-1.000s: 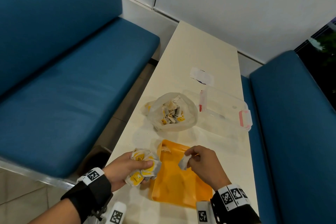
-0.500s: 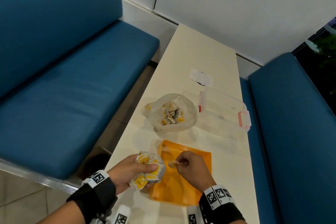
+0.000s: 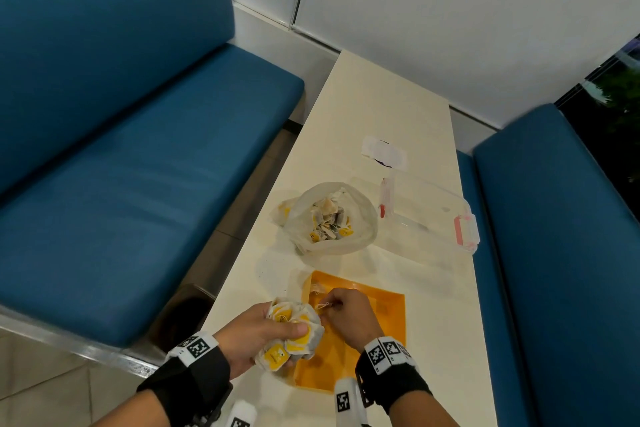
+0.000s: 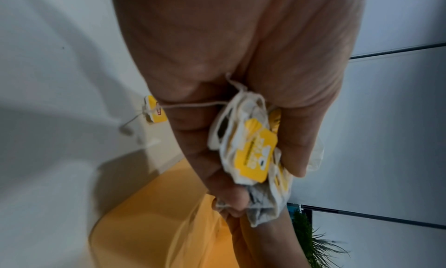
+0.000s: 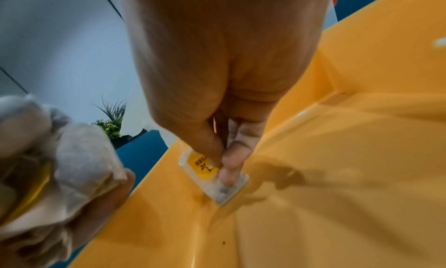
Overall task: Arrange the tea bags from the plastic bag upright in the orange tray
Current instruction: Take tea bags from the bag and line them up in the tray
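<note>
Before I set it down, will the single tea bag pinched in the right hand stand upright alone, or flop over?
Probably flops: the small white paper tea bag with yellow tag looks thin and soft, like the crumpled bunch of tea bags in the left hand. Likely very light, so its string could tug it over. Leaning it against the orange plastic tray wall should help.

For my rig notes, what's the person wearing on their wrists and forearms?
Both hands are bare. The left hand and right hand each sit ahead of a black wrist wrap with a white band of square black-and-white markers; white marker-tagged blocks hang below. No sleeves show.
</note>
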